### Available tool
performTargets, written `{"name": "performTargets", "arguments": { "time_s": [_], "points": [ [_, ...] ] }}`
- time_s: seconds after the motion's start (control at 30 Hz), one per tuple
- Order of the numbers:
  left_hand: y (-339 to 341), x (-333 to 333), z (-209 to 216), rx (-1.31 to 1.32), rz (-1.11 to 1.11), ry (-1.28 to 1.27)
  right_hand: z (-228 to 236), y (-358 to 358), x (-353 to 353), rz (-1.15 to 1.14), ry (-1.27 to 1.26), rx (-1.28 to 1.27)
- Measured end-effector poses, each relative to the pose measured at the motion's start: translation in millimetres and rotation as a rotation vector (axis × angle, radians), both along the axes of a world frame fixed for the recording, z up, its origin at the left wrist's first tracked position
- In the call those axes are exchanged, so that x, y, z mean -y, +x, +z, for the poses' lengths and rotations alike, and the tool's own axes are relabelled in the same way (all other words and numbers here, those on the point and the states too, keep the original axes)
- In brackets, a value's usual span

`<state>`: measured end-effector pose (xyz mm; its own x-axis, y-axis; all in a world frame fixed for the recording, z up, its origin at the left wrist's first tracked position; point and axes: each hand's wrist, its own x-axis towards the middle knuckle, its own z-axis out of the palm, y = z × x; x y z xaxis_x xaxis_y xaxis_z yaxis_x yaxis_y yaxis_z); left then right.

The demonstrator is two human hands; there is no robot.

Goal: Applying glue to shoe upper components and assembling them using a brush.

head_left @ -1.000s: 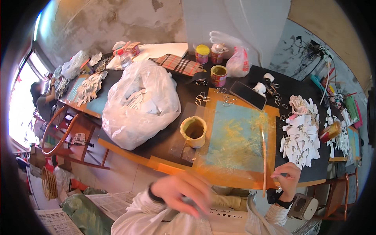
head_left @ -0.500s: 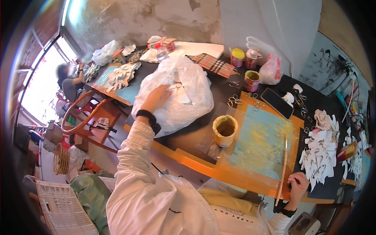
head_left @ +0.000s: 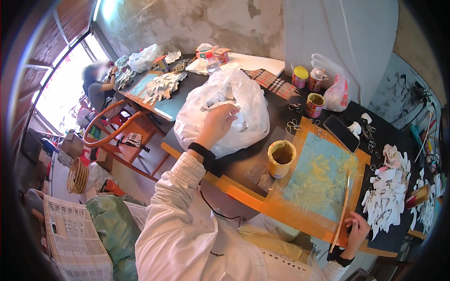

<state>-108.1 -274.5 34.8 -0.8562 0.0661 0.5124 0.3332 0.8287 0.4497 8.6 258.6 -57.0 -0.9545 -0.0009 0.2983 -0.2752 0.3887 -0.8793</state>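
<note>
Bag: large translucent white plastic bag (head_left: 255, 133), mouth up, on the table left of the yellow-smeared open tin (head_left: 280, 169).
Pieces in bag: pale flat pieces (head_left: 224, 97) at the mouth; count hidden.
Left hand: (head_left: 218, 122) over the bag's mouth, fingers bent; can't tell if pinching anything.
Right hand: (head_left: 357, 228) beside the thin pale wooden stick (head_left: 346, 203), fingers curled; grip on stick can't tell.
Progress: pieces left in bag; jagged white pile (head_left: 384, 203) at right, can't tell if finished. Blue-green board (head_left: 307, 185) already smeared yellow.
Writing: dark lettering on the pale apron (head_left: 281, 267); red print on the small white bag (head_left: 336, 96); coloured label on the yellow-lidded tin (head_left: 299, 78), too small to read.
</note>
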Motion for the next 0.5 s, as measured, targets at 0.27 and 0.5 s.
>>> {"name": "performTargets", "arguments": {
  "time_s": [0.27, 0.5],
  "points": [
    [51.1, -4.6, 68.5, -0.439, 0.102, 0.638, 13.7, 2.2, 8.4, 0.011, -0.074, -0.006],
    [128.5, -65.7, 92.0, -0.446, -0.086, 0.762, 19.8, 1.7, 8.3, 0.089, -0.007, -0.106]
  ]
}}
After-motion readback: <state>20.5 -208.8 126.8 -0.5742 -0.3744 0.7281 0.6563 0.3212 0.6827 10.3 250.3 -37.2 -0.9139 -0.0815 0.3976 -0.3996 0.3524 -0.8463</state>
